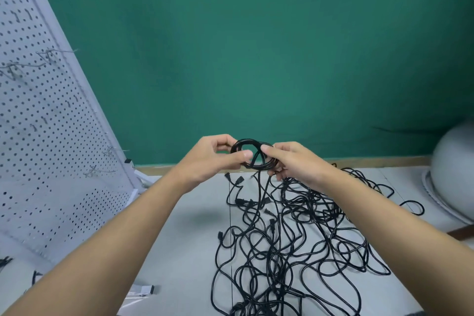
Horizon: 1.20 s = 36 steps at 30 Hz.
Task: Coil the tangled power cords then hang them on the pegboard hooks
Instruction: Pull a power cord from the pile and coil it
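Observation:
A small coil of black power cord (252,145) is held up in front of the green wall, above the floor. My left hand (214,159) pinches the coil's left side and my right hand (292,161) grips its right side. A loose end of this cord hangs down toward a large tangle of black power cords (289,246) spread over the grey floor below my right arm. The white pegboard (46,136) leans at the left, with several bare wire hooks (55,52) sticking out of it.
A white rounded object (454,169) sits at the right edge. A wooden baseboard (372,161) runs along the green wall. Small dark and white items (143,290) lie on the floor near the pegboard's foot at lower left.

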Motion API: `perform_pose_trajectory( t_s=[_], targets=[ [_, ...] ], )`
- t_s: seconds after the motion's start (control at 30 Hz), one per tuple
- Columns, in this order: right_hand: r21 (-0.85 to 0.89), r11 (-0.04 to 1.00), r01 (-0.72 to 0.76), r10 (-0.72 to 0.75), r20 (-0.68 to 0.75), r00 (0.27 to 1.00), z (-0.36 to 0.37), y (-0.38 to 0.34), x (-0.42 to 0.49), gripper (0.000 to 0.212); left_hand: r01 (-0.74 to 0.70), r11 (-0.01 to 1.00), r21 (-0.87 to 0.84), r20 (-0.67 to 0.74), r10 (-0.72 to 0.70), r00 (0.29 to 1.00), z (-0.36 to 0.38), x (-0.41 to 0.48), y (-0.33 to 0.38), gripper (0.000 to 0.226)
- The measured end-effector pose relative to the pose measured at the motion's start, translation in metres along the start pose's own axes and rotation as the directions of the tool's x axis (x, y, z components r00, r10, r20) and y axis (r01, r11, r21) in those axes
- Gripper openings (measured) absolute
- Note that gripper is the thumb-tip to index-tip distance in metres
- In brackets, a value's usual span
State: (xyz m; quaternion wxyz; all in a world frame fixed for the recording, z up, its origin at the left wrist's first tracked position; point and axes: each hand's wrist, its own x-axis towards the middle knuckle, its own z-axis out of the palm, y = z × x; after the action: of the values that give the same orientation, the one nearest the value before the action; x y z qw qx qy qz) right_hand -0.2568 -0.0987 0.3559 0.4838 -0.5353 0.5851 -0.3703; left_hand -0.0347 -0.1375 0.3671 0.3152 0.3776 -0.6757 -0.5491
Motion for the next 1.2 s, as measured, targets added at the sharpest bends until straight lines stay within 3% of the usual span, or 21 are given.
perform_pose_trajectory(
  t_s=[0.17, 0.23, 0.4, 0.53, 0.57, 0.63, 0.67, 0.7, 0.8, 0.9, 1.0, 1.07, 1.13, 1.2],
  targets=[
    [-0.011, 0.998, 0.062, -0.063, -0.184, 0.981, 0.011, 0.001, 0.004, 0.035, 0.032, 0.996, 0.082, -0.285, -0.007, 0.958, 0.008, 0.005, -0.002, 0.033],
    [-0.054, 0.994, 0.1, -0.11, -0.239, 0.965, 0.014, 0.001, 0.004, 0.033, 0.078, 0.991, 0.105, -0.338, -0.039, 0.94, 0.011, 0.005, -0.008, 0.031],
    [-0.07, 0.989, 0.129, -0.146, -0.336, 0.931, 0.016, -0.002, 0.005, 0.026, 0.211, 0.975, -0.07, -0.303, -0.222, 0.927, 0.013, 0.007, -0.011, 0.021],
    [0.056, 0.978, 0.201, -0.169, -0.354, 0.92, 0.014, -0.014, 0.002, 0.023, 0.309, 0.914, -0.262, -0.247, -0.373, 0.894, 0.014, 0.009, -0.005, 0.041],
    [0.063, 0.974, 0.216, -0.183, -0.339, 0.923, 0.013, -0.018, 0.0, 0.024, 0.295, 0.936, -0.194, -0.256, -0.338, 0.906, 0.016, 0.008, -0.004, 0.045],
    [0.08, 0.97, 0.229, -0.191, -0.333, 0.924, 0.01, -0.025, -0.001, 0.026, 0.13, 0.972, 0.195, -0.288, -0.07, 0.955, 0.017, 0.011, -0.012, 0.041],
    [0.101, 0.967, 0.236, -0.187, -0.35, 0.918, 0.007, -0.028, -0.001, 0.028, 0.006, 0.931, 0.364, -0.251, 0.092, 0.964, 0.015, 0.011, -0.017, 0.029],
    [0.133, 0.962, 0.24, -0.175, -0.377, 0.91, 0.003, -0.032, 0.0, 0.027, -0.077, 0.907, 0.413, -0.177, 0.163, 0.971, 0.014, 0.01, -0.021, 0.013],
    [0.269, 0.939, 0.212, -0.084, -0.42, 0.904, -0.016, -0.038, 0.001, 0.023, -0.019, 0.942, 0.336, 0.085, -0.01, 0.996, 0.014, 0.0, -0.019, 0.039],
    [0.374, 0.918, 0.131, 0.036, -0.407, 0.913, -0.027, -0.033, 0.004, 0.021, -0.004, 0.944, 0.33, 0.227, -0.075, 0.971, 0.02, -0.002, -0.025, 0.024],
    [0.518, 0.854, 0.05, 0.185, -0.393, 0.901, -0.027, -0.023, 0.007, 0.021, 0.03, 0.97, 0.241, 0.17, -0.073, 0.983, 0.023, 0.0, -0.029, 0.024],
    [0.567, 0.823, -0.035, 0.23, -0.276, 0.933, -0.027, -0.015, 0.007, 0.037, 0.045, 0.981, 0.19, 0.091, -0.063, 0.994, 0.022, 0.001, -0.027, 0.026],
    [0.45, 0.878, -0.163, 0.24, -0.12, 0.963, -0.029, -0.004, 0.006, 0.067, 0.033, 0.994, 0.107, -0.019, -0.031, 0.999, 0.021, 0.002, -0.021, 0.026],
    [0.198, 0.954, -0.223, 0.222, 0.028, 0.975, -0.028, 0.005, 0.003, 0.078, 0.03, 1.0, -0.001, -0.132, -0.03, 0.991, 0.021, 0.007, -0.015, 0.026]
  ],
)
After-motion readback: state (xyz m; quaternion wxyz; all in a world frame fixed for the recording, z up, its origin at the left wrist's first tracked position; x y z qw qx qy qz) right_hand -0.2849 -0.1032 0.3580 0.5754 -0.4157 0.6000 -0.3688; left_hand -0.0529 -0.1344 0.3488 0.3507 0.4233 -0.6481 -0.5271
